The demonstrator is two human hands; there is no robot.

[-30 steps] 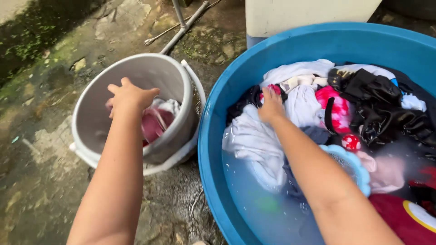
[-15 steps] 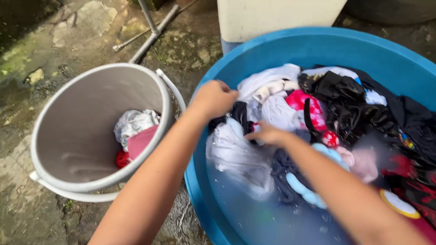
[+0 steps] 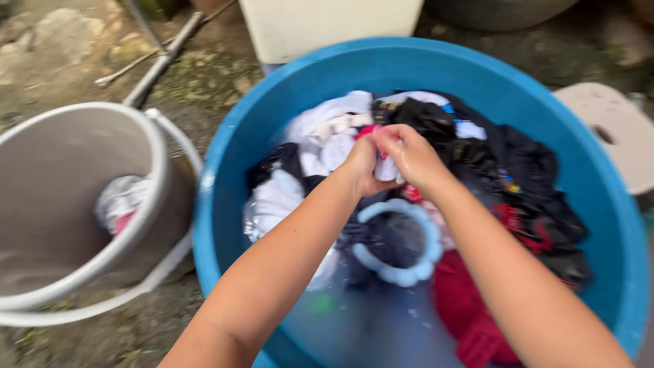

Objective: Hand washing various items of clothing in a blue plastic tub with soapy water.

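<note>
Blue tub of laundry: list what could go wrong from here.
1. Both hands, left hand and right hand, grip a small white garment above the water; lifted across to the grey bucket, it would likely drip onto the already wet ground.
2. Dark clothes soak against white clothes in the blue tub; colour might bleed.
3. The ring-shaped light blue item lies among the clothes and could snag.

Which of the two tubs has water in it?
The big blue tub, where both hands grip a white cloth among soaking clothes. The grey bucket to its left holds only a few wrung pieces, no water showing.
</note>
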